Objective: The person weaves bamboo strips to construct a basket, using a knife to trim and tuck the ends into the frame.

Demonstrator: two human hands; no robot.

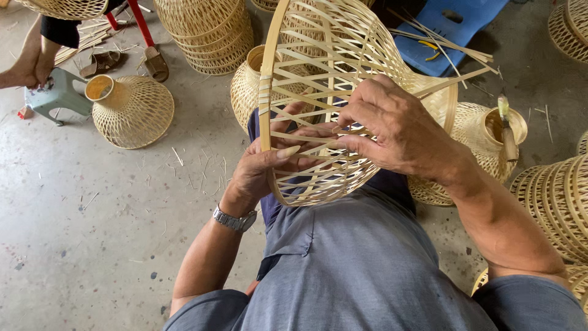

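Observation:
A pale woven bamboo basket frame (324, 67) stands tilted on my lap, its open round rim facing left. My left hand (269, 165), with a metal wristwatch (234, 219), reaches inside the rim and grips the crossing strips, thumb laid over one. My right hand (392, 125) presses on the outside of the weave from the right, fingers pinching thin strips near the middle. Loose strip ends (456, 79) stick out to the right of the frame.
Finished bamboo lampshade baskets lie around: one on the floor at left (130, 109), a stack at top (205, 30), more at right (554, 196). A knife with wooden handle (507, 132) rests on a basket. Another person's legs (27, 58) and a small stool (55, 93) are top left. Blue plastic seat (450, 24).

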